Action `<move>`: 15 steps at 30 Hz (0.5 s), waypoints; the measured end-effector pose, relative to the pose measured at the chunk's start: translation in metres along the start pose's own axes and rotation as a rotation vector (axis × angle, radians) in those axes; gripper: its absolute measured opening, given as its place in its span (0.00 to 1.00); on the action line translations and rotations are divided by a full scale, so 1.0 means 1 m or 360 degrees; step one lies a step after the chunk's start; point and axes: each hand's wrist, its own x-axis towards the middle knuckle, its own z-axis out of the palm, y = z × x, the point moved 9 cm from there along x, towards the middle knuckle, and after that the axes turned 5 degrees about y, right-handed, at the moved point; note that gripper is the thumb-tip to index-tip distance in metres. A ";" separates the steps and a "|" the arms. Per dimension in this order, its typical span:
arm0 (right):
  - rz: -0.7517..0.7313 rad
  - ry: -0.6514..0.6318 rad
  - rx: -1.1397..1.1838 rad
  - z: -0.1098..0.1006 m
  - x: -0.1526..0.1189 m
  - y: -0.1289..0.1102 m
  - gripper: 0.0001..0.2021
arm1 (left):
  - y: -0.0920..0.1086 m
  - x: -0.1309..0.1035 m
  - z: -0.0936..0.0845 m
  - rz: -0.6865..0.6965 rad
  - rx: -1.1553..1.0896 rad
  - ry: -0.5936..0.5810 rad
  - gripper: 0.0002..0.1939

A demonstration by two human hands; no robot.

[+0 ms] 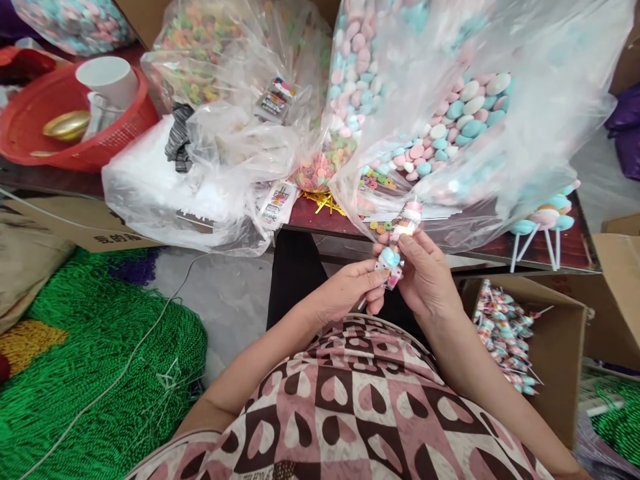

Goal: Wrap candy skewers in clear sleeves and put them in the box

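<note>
Just off the dark-red table's [577, 241] edge, the left hand [353, 290] and right hand [427, 273] pinched a wrapped marshmallow lollipop [390, 258]; metallic green strands [115, 353] lay heaped leftward on grey floor [227, 313], a cardboard box [560, 353] rightward.

"爱的" is printed on the left cardboard box [65, 217]

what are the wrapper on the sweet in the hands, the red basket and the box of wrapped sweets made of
Wrapper: probably thin, glossy plastic film, as it looks see-through with bright glints.
Red basket: likely moulded plastic, slightly shiny, evenly coloured, with small holes in its wall.
Box: apparently matt cardboard, from its plain brown, flat, stiff sides.
</note>
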 end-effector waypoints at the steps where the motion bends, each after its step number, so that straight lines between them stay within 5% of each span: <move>1: 0.0002 0.0012 0.0020 0.000 0.000 0.000 0.14 | 0.002 0.001 -0.003 0.0030 0.0020 0.0051 0.18; 7: 0.0007 -0.0051 -0.0085 0.004 -0.001 0.008 0.15 | 0.018 0.003 -0.021 0.0285 0.0342 0.0371 0.17; 15: -0.0271 0.0106 -0.0617 -0.005 -0.006 0.009 0.13 | 0.037 -0.001 -0.037 0.0464 0.0983 0.0711 0.13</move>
